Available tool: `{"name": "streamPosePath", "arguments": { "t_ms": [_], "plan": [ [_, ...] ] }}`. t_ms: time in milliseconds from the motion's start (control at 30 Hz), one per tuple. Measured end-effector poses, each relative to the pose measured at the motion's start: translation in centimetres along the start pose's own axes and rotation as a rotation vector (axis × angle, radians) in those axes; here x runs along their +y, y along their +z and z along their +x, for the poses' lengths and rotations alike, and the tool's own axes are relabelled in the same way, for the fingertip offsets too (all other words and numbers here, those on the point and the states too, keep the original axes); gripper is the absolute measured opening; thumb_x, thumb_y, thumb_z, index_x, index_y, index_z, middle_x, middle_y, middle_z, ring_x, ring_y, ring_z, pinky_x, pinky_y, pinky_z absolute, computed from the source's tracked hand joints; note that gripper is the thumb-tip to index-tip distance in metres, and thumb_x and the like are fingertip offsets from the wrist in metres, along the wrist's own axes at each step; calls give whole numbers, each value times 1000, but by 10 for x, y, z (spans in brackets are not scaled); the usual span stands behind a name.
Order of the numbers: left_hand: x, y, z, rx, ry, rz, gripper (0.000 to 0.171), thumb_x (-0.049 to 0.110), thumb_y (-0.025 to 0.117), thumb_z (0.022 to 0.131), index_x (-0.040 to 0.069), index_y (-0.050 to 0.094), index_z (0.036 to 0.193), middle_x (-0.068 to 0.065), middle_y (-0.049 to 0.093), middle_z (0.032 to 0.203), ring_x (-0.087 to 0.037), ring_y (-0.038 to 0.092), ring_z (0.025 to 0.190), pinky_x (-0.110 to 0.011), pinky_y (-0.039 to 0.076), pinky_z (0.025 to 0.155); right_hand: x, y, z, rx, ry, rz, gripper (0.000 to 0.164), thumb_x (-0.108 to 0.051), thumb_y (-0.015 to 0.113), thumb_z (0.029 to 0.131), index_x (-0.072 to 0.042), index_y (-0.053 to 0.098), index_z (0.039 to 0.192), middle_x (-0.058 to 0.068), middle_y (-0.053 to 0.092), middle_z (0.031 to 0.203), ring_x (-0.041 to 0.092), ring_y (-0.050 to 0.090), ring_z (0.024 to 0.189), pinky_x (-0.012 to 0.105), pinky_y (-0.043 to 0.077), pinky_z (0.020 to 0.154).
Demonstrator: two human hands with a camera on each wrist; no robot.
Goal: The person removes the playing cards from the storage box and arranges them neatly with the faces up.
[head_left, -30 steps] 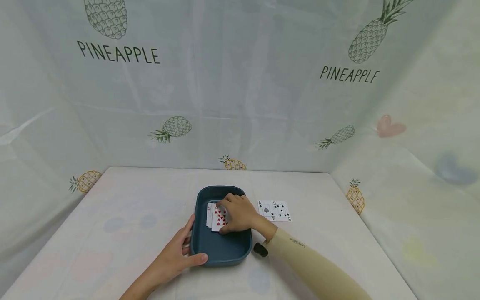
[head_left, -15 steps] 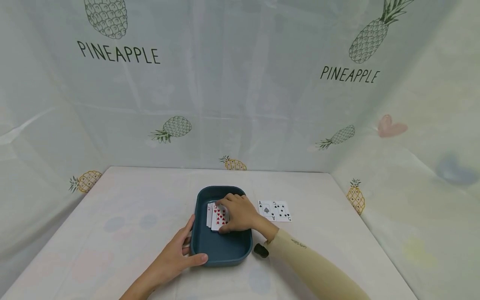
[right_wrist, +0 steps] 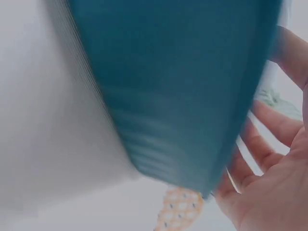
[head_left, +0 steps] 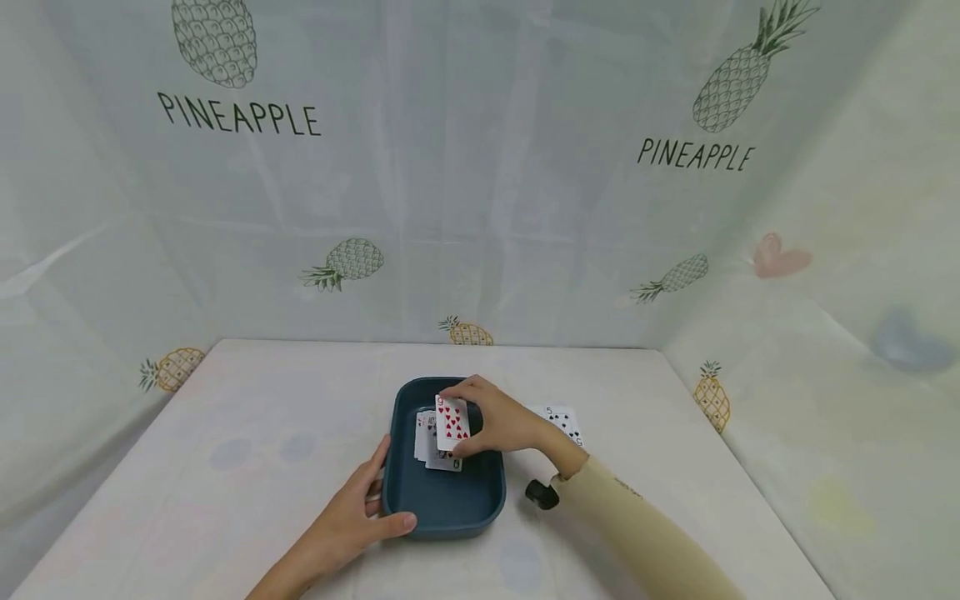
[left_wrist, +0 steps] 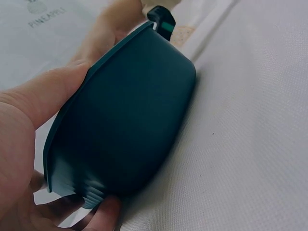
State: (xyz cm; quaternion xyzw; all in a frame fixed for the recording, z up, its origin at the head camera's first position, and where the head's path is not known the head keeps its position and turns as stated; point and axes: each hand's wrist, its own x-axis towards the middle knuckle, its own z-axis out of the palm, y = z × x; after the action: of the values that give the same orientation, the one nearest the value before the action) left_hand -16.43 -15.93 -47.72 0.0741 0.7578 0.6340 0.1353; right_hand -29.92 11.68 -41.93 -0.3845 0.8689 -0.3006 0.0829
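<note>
A dark blue tray [head_left: 442, 508] with rounded corners sits on the white table. My left hand [head_left: 348, 517] grips its near left side, thumb over the rim and fingers along the outer wall; in the left wrist view the thumb [left_wrist: 53, 91] presses the rim. Over the tray, my right hand [head_left: 506, 421] pinches a nine of hearts playing card [head_left: 452, 423] between thumb and fingers. Beneath it, several face-up cards [head_left: 442, 464] lie overlapping in the tray. In the right wrist view the tray's outer wall [right_wrist: 173, 86] hides the card.
On the table right of the tray lies a five of spades [head_left: 562, 421], with a card beside it mostly hidden by the right hand. A black wrist device [head_left: 542, 494] hangs at the right cuff. Pineapple-print cloth [head_left: 480, 208] walls the back and sides.
My right hand has lifted the nine of hearts off the pile, uncovering the cards below. The right wrist has shifted rightward and now covers most of the ace of spades. The left hand keeps its grip.
</note>
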Motion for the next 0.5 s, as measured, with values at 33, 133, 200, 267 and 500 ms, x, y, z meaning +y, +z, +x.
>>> {"name": "streamPosePath", "arguments": {
  "t_ms": [33,133,200,267,500],
  "plan": [
    [0,0,0,2,1,-1,116,25,88,91,23,7,173,-29,31,164,-38,61,134,-36,61,97,0,-5,-4,9,4,15,84,-33,94,83,-20,54,155,5,51,145,19,53,124,45,52,110],
    [-1,0,0,17,-5,9,116,25,89,89,24,8,173,-27,33,163,-36,62,133,-36,61,97,4,-19,-19,40,10,33,85,-28,95,82,-21,53,156,3,50,145,19,54,124,48,55,106],
    [-1,0,0,30,-10,27,117,27,90,88,24,9,173,-27,35,162,-34,63,132,-36,61,97,9,-28,-31,65,17,34,86,-26,96,81,-21,53,156,2,50,146,19,54,124,49,56,104],
    [-2,0,0,35,-14,31,118,27,90,87,24,10,173,-26,37,161,-34,63,131,-36,61,97,17,-36,-45,86,19,30,87,-24,97,80,-20,53,156,2,50,147,20,56,123,50,58,101],
    [-3,1,1,16,-5,11,117,24,89,89,23,8,173,-28,34,162,-37,63,132,-35,61,97,53,-60,-92,113,56,7,86,-20,95,82,-15,52,156,8,49,147,25,59,116,52,60,98]
  ]
}}
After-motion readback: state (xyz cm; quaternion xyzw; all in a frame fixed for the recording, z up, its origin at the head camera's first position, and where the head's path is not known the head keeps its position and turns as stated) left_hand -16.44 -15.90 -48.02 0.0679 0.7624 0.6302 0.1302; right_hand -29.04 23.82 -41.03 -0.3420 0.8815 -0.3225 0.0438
